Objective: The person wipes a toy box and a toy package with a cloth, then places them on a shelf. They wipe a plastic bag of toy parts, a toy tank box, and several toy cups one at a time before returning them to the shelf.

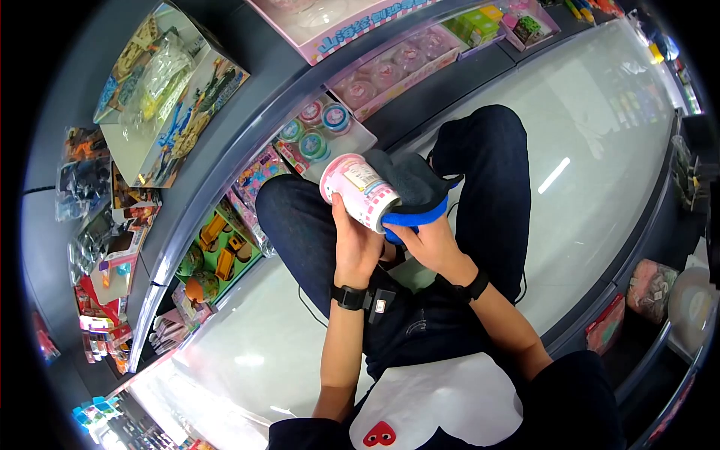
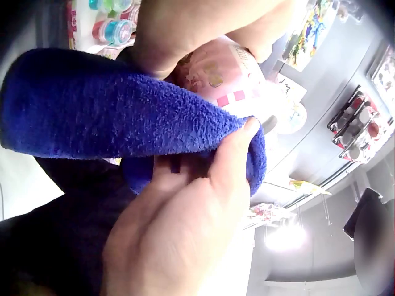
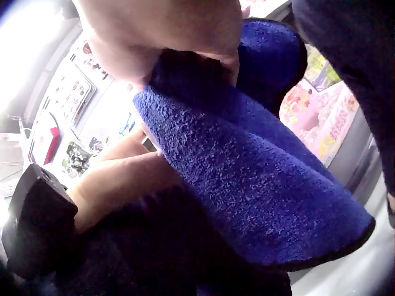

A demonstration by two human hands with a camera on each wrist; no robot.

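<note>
In the head view, my left hand (image 1: 358, 244) grips a pink and white printed cup (image 1: 356, 184), which lies tilted in front of my lap. My right hand (image 1: 435, 241) pinches a cloth (image 1: 409, 184), grey on one face and blue on the other, against the checkered end of the cup. The left wrist view has the cup (image 2: 225, 71) partly behind my left hand (image 2: 185, 31); below, my right thumb presses the blue side of the cloth (image 2: 111, 111). Blue cloth (image 3: 247, 166) hangs from my right hand (image 3: 166, 37) in the right wrist view.
Shelves curve along the left, with a toy box (image 1: 161, 97), small round tubs (image 1: 315, 142) and toy trucks (image 1: 217, 247). A pink box (image 1: 405, 71) stands farther back. Pale floor (image 1: 585, 165) lies beyond my knees, and another shelf (image 1: 637, 360) runs at right.
</note>
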